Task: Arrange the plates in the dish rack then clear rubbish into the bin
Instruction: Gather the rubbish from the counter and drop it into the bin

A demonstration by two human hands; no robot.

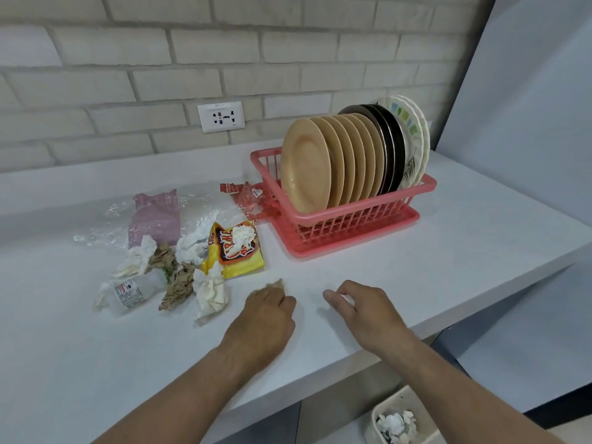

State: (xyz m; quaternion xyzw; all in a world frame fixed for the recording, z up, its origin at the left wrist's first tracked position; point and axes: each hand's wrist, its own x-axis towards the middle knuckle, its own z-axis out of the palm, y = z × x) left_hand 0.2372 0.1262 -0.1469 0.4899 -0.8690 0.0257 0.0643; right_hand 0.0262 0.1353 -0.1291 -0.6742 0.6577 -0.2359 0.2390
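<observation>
1. Clearly, the plates (320, 168) are standing upright in the pink dish rack (352, 219), so the arranging is looking finished and the rubbish is now needing attention.
2. The left hand (266, 310) is resting on the worktop (448, 251) in front of the dish rack, its fingers curling round a brown paper scrap (272, 285).
3. The right hand (362, 310) is also lying in front of the dish rack, its fingers bending loosely. Something pale is showing beneath them, and I cannot tell whether they are gripping it.
4. Most rubbish is lying left of the dish rack: a yellow snack wrapper (237, 251), crumpled tissues (211, 290) and a plastic bottle (131, 293). A red wrapper (246, 197) is touching the rack's left side.
5. The bin (389, 399) is sitting below the worktop edge, down in front of the dish rack, and is holding white scraps.
6. Being so light, the scrap is risking slipping out and dropping beside the bin. Pulling the red wrapper carelessly is likely risking a jolt to the rack and its plates.
</observation>
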